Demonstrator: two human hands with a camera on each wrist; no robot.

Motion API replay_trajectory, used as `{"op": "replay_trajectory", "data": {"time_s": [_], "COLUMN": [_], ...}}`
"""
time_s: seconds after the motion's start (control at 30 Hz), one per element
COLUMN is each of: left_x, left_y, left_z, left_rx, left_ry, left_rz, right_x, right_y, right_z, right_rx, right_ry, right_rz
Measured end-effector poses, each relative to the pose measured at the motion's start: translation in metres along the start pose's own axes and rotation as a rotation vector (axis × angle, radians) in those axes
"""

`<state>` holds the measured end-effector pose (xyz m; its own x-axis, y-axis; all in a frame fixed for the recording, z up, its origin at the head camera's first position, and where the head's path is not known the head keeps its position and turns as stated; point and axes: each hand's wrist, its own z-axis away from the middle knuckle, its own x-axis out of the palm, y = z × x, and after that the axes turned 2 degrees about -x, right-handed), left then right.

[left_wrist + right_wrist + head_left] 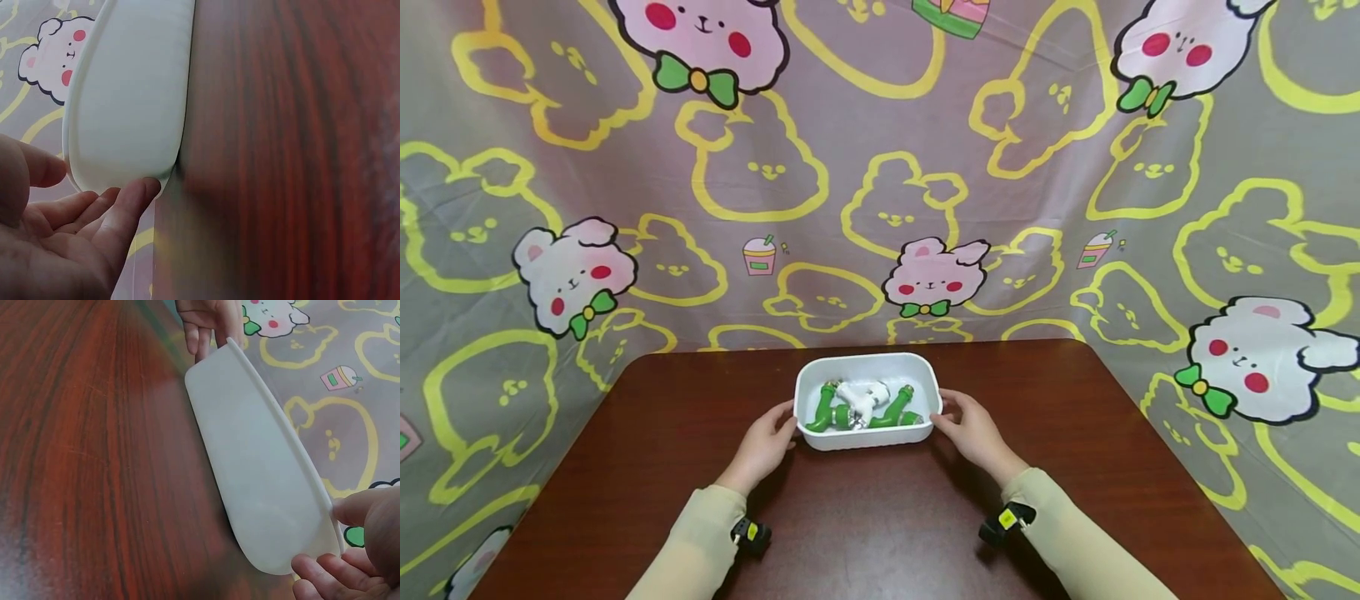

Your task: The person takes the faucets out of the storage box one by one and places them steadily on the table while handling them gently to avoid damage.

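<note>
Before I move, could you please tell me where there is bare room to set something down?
The tabletop is bare between the sleeves, in front of the white tray; also left of the left hand and right of the right hand. The tray is crowded with green and white pieces, and both hands hold its ends.

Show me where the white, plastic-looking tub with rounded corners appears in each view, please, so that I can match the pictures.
Head: the white tub is below the centre, between the left hand and the right hand.
Left wrist: the white tub fills the upper left-centre, its side toward the camera.
Right wrist: the white tub slants across the middle, from upper centre to lower right.
Shared landmark: the reddish-brown, wood-grained table.
</note>
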<state>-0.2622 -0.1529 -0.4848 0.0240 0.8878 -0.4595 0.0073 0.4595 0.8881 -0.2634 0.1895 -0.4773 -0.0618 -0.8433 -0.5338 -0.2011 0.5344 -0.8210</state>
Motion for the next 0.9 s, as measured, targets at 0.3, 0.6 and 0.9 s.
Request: {"op": "replay_trajectory", "data": {"time_s": [0.3,0.6,0.9], "left_x": [0.001,0.004,0.006], "left_y": [0.004,0.007,0.008], "left_z": [0.006,0.013,0.019], "left_rx": [-0.012,0.005,0.026], "left_ry": [-0.010,-0.015,-0.009], "left_rz": [-0.023,-0.020,-0.059], "right_x": [-0.005,-0.008,-0.011], "right_y": [0.000,0.000,0.002], "right_z": [0.007,0.013,0.017], "right_rx": [0.007,0.016,0.020], "right_ry": [-0.003,-0.016,-0.021], "right_rz": [0.023,0.022,0.018]}}
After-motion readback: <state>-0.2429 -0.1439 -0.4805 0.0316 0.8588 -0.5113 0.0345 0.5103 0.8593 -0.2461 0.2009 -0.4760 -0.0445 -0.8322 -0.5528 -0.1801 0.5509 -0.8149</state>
